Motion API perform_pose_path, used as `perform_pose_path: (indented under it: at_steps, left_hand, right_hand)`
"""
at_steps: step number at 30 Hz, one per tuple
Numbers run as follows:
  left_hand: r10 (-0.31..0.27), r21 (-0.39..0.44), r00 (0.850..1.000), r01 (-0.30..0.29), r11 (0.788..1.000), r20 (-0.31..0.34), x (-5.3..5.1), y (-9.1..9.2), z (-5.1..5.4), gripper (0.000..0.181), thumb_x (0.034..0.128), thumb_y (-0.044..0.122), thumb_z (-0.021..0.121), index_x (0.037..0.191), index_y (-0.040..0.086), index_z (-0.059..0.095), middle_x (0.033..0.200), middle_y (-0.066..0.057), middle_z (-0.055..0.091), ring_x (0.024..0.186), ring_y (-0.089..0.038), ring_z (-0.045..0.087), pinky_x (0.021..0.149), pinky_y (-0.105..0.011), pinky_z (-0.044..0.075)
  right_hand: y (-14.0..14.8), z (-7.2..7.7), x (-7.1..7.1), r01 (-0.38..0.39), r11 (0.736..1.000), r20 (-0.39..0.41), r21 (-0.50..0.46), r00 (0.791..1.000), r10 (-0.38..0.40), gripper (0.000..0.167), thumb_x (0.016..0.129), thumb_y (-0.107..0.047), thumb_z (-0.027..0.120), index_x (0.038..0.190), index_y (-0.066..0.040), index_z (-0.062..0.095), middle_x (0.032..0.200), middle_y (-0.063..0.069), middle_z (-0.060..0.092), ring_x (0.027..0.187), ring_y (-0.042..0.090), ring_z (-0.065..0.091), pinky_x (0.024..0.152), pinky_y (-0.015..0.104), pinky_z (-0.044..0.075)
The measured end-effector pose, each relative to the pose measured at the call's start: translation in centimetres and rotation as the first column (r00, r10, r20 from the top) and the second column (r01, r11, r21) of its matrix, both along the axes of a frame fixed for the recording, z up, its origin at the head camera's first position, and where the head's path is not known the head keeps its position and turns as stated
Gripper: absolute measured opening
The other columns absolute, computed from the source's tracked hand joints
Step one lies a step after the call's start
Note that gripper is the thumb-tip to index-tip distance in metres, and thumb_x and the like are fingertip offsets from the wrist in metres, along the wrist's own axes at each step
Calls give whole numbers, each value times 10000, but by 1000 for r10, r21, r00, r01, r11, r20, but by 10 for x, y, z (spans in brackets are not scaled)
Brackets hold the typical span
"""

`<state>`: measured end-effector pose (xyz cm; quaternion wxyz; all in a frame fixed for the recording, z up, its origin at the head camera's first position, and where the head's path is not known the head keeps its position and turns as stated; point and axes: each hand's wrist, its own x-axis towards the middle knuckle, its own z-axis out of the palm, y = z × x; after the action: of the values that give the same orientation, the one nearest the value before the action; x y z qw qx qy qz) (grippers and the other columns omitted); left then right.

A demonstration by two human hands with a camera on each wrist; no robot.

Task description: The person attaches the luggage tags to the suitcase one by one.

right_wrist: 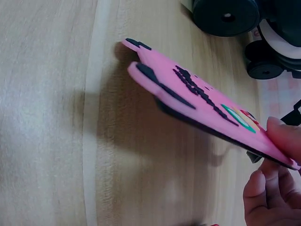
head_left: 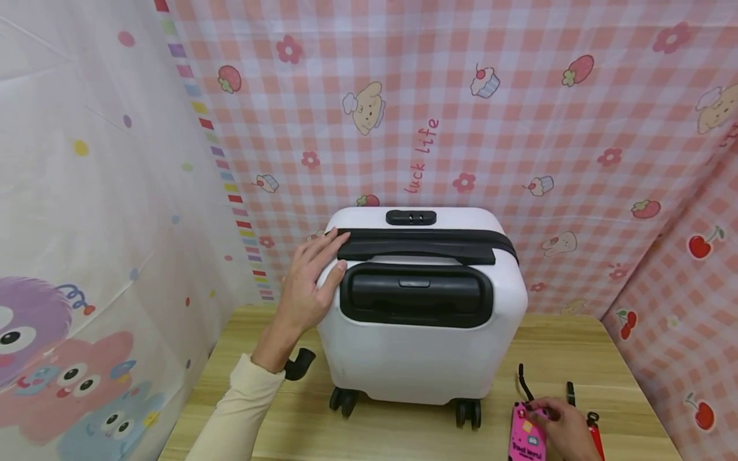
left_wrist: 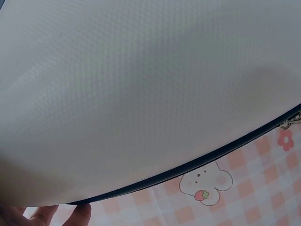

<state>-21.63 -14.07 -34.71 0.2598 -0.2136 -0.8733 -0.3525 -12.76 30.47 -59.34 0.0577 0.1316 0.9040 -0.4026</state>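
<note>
Pink in colour, 1 luggage tag (head_left: 526, 442) is pinched by the right grip (head_left: 558, 426), tilted over the bench (head_left: 576, 346), right of 1 upright white suitcase (head_left: 409, 358). 2 wheel sets (head_left: 468, 413) and 1 lock (head_left: 410, 218) are seen. The upper left edge is touched by the left grip (head_left: 308, 282), fingers extended. 1 red object (head_left: 596, 442) is partly seen beside the right grip.
</note>
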Motion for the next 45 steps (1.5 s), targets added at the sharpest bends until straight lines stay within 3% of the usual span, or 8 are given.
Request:
perform_pose_path:
  at_steps: [10,19,27,32,36,39,42,45]
  left_hand:
    - [-5,10,1000,5,1000,-1,0,1,0,440,998,319,510,1426,230,556,1526,-24,459,1386,-292,379,1121,-575,302]
    - [-11,6,1000,11,1000,0,0,2,0,439,998,319,514,1425,227,557,1527,-30,458,1376,-280,386,1127,-562,300]
    - [-6,11,1000,7,1000,-12,0,1,-1,437,996,315,515,1421,221,561,1519,-35,468,1361,-292,401,1115,-572,312]
    - [-11,16,1000,11,1000,-22,0,1,-2,435,993,310,518,1415,217,568,1515,-39,474,1356,-292,405,1120,-566,307]
    - [-10,16,1000,10,1000,-19,0,1,-3,435,992,313,517,1414,217,570,1516,-32,472,1355,-286,404,1120,-566,308]
    - [-7,13,1000,7,1000,-15,0,1,-3,438,992,319,517,1417,223,566,1520,-26,467,1360,-282,400,1120,-567,309]
    - [-7,16,1000,7,1000,-15,-1,1,-2,441,989,317,524,1418,223,565,1522,-28,464,1360,-287,397,1116,-576,309]
    - [-8,21,1000,8,1000,-18,0,1,-2,440,986,313,531,1415,221,568,1521,-33,466,1360,-295,399,1112,-585,309]
  right_hand:
    - [-1,19,-4,-28,1000,-1,-8,1000,28,179,914,-98,693,1059,6,704,928,86,657,770,184,494,629,292,380]
    - [7,44,-7,-53,999,-91,-2,994,52,206,920,-73,679,1094,37,690,1049,172,698,802,95,570,652,223,472]
    - [7,92,-11,-80,996,-134,-41,988,73,240,986,-112,596,1150,60,631,1167,282,640,938,253,686,658,272,561]
    - [5,124,-13,-92,994,-251,-66,965,73,243,992,-145,605,1109,67,638,1101,225,663,819,-1,647,641,237,556]
    - [6,147,-13,-104,987,-355,-123,933,54,175,979,-137,629,1038,24,664,1014,-29,694,816,-69,630,657,195,548]
    - [6,165,-13,-138,955,-420,-264,907,15,88,964,-97,643,1004,-41,699,948,-186,687,814,-57,649,680,155,539]
    - [4,182,-12,-220,870,-489,-440,872,-27,115,954,-28,632,989,-93,720,935,-150,715,800,-24,664,692,134,530]
    - [-3,198,-12,-298,820,-573,-489,819,-44,167,936,48,618,990,-75,718,903,-104,729,749,12,663,667,134,529]
